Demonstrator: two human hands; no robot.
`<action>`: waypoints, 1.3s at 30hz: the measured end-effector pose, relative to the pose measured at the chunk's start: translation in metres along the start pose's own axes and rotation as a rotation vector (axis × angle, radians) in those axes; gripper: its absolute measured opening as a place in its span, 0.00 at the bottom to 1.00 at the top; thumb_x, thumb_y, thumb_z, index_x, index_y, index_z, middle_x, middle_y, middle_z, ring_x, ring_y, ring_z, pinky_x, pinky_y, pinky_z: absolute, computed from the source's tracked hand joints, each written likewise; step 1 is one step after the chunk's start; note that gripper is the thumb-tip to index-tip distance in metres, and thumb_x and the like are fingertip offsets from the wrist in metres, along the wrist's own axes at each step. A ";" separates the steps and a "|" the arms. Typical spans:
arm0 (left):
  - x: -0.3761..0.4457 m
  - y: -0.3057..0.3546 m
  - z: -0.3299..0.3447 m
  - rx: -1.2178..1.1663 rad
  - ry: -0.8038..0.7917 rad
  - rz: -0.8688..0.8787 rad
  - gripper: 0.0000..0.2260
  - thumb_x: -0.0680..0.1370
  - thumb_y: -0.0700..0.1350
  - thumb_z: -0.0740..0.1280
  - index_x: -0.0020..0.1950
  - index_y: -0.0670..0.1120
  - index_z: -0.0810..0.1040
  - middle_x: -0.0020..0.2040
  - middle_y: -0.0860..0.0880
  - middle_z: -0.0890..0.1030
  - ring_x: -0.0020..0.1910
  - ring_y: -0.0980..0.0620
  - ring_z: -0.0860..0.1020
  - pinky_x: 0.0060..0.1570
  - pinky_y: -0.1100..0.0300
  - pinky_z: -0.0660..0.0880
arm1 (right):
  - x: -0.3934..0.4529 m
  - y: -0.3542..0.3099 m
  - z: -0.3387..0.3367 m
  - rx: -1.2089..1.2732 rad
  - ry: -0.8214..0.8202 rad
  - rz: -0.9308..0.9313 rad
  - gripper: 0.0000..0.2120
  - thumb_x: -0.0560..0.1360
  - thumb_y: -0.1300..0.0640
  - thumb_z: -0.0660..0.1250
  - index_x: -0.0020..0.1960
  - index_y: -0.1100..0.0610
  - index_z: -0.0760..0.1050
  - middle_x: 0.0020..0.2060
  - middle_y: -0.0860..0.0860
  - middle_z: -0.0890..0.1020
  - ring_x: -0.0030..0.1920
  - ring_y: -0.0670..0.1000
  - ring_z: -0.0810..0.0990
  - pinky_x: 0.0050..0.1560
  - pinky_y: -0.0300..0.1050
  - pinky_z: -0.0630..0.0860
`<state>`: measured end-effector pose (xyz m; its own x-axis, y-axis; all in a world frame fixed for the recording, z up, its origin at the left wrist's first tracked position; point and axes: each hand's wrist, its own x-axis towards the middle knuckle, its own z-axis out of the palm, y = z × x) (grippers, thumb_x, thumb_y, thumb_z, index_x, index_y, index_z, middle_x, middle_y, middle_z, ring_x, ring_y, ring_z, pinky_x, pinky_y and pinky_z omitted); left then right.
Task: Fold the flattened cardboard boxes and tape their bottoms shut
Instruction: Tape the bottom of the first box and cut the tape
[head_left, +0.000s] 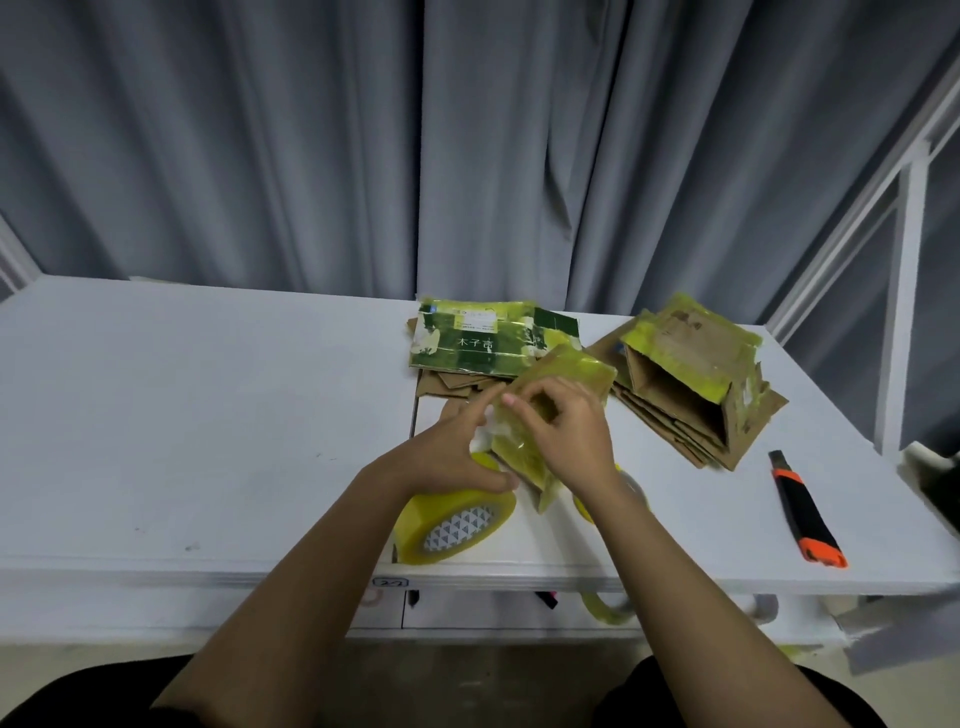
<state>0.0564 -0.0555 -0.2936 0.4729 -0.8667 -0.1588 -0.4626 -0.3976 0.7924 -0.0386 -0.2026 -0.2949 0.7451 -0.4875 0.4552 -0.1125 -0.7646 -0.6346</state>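
A small cardboard box (569, 376) covered in yellowish tape stands tilted on the white table (208, 415) in front of me. My right hand (563, 431) presses on its upper face, fingers curled over it. My left hand (457, 457) grips the box's left side and rests on a big roll of yellow tape (452, 525). A green printed flattened box (488, 338) lies behind, on brown flat cardboard. At the right a folded brown box (685, 374) lies on its side on a stack of flattened boxes (691, 431).
An orange and black utility knife (802, 509) lies near the table's right front edge. A second tape roll (631, 491) is partly hidden behind my right wrist. Grey curtains hang behind the table; a white frame (904, 208) stands at the right.
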 end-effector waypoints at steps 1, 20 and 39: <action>0.000 -0.003 -0.001 -0.029 0.020 0.002 0.47 0.66 0.55 0.76 0.73 0.66 0.46 0.63 0.53 0.60 0.63 0.53 0.67 0.59 0.55 0.72 | 0.001 0.001 0.001 0.001 0.011 0.010 0.11 0.73 0.45 0.70 0.41 0.53 0.80 0.40 0.44 0.81 0.46 0.47 0.76 0.54 0.51 0.72; -0.005 -0.018 -0.007 -0.031 0.078 -0.008 0.43 0.66 0.58 0.76 0.72 0.66 0.51 0.63 0.53 0.62 0.64 0.55 0.65 0.61 0.51 0.73 | -0.002 0.015 0.009 -0.343 -0.162 -0.249 0.20 0.71 0.55 0.74 0.61 0.58 0.76 0.56 0.54 0.78 0.59 0.58 0.75 0.60 0.45 0.63; -0.042 -0.006 -0.011 -0.013 0.148 -0.252 0.25 0.65 0.68 0.69 0.35 0.45 0.72 0.34 0.48 0.74 0.34 0.53 0.74 0.37 0.59 0.68 | -0.002 -0.009 -0.043 -0.006 0.008 0.009 0.20 0.77 0.50 0.67 0.68 0.44 0.71 0.67 0.38 0.69 0.75 0.50 0.59 0.73 0.67 0.44</action>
<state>0.0474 -0.0132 -0.2846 0.6760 -0.6878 -0.2647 -0.3078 -0.5898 0.7466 -0.0677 -0.2132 -0.2634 0.7388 -0.4976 0.4544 -0.1229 -0.7625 -0.6351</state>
